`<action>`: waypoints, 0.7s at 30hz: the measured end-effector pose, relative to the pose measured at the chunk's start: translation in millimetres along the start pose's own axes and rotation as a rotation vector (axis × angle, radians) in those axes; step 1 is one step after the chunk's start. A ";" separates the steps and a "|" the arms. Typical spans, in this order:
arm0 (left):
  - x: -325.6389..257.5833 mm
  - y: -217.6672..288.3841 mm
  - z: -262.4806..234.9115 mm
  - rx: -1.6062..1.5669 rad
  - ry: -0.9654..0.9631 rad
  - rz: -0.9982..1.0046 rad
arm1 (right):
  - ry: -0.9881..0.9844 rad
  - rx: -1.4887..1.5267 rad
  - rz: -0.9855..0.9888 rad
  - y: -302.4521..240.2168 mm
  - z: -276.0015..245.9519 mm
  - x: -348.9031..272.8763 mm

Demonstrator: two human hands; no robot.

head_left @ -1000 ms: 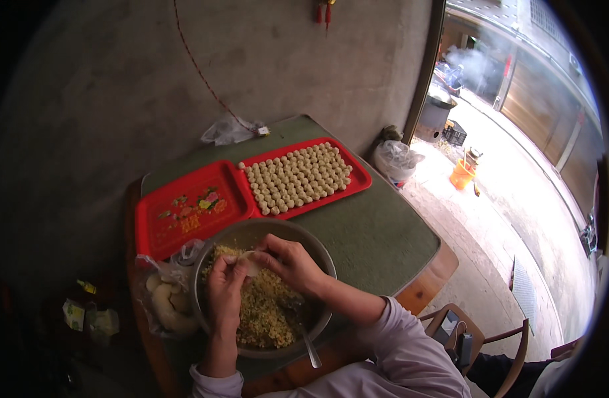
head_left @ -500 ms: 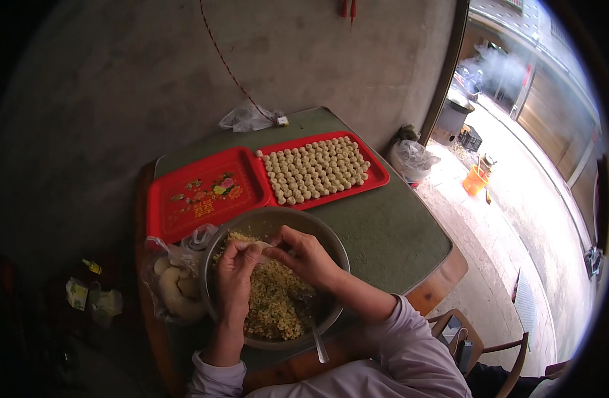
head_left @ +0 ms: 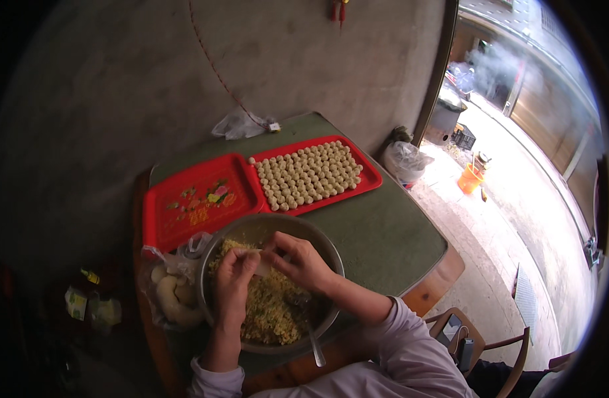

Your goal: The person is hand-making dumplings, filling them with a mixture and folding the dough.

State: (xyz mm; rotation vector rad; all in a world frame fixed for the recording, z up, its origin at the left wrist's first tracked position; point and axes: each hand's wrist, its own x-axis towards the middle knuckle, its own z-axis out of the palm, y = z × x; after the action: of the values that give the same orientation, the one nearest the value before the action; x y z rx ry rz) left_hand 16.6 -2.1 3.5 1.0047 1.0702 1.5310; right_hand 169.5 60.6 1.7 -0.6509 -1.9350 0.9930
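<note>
Over a wide metal bowl [head_left: 338, 262], both my hands pinch a thin pale piece of dough [head_left: 263, 266] between their fingertips. My left hand [head_left: 234, 275] grips its left edge, and my right hand [head_left: 299, 262] has its upper right side. Part of the dough is hidden behind the fingers. Below them the bowl holds a crumbly yellow-green filling [head_left: 271, 318]. A metal spoon [head_left: 315, 341] rests in it, its handle leaning over the near rim. Left of the bowl, a clear plastic bag [head_left: 175, 295] contains pale lumps of dough.
Beyond the bowl, a red tray [head_left: 369, 174] carries rows of small round dough balls. A flower-patterned red tray [head_left: 165, 212] touches it on the left. All stand on a green-topped table [head_left: 377, 239] against a wall. A wooden chair [head_left: 517, 365] is at the right.
The pinched dough shows flatter and hangs lower between my fingers. Both hands remain over the bowl, and the whole view has shifted slightly.
</note>
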 end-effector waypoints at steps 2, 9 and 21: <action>0.0 -1.5 -0.5 0.022 0.022 -0.002 | -0.023 -0.008 0.027 2.0 2.0 0.2; 13.7 -2.7 -20.8 -0.544 0.189 -0.131 | 0.079 0.232 0.163 -1.3 2.0 4.7; 11.6 4.6 -17.1 -0.588 0.146 -0.075 | 0.006 0.179 0.201 -2.4 2.2 3.4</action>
State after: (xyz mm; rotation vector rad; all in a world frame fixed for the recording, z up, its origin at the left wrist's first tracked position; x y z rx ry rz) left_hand -2.9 6.1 4.3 0.4477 0.6742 1.7316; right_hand 165.7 60.9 4.5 -0.7536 -1.7760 1.2707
